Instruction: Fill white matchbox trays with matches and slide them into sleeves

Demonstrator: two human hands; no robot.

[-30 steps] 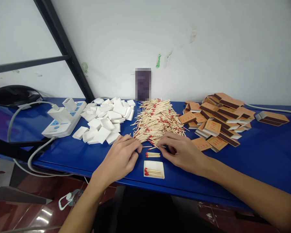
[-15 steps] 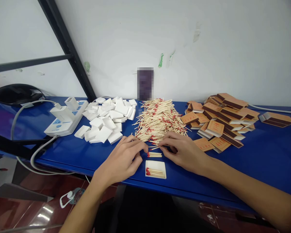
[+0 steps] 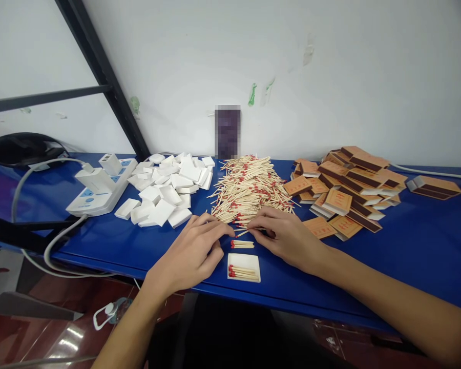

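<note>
My left hand [image 3: 192, 251] rests on the blue table [image 3: 407, 246], fingers curled together, fingertips at the near edge of a big pile of red-tipped matches [image 3: 249, 187]. My right hand [image 3: 288, 236] lies palm down on the other side, fingers pinched on matches at the pile's near edge. Between the hands lies a small aligned bundle of matches [image 3: 242, 244]. Just in front of it sits a white inner tray [image 3: 244, 267] with a few matches in it.
A heap of empty white trays [image 3: 169, 189] lies left of the pile, and orange matchbox sleeves [image 3: 346, 187] are heaped at the right. A white power strip [image 3: 100, 187] with cables and a black object [image 3: 21, 149] stand far left. A black metal frame crosses the wall.
Both hands stay at the pile's near edge; fingers shift slightly over the matches. The bundle and the tray have not moved.
</note>
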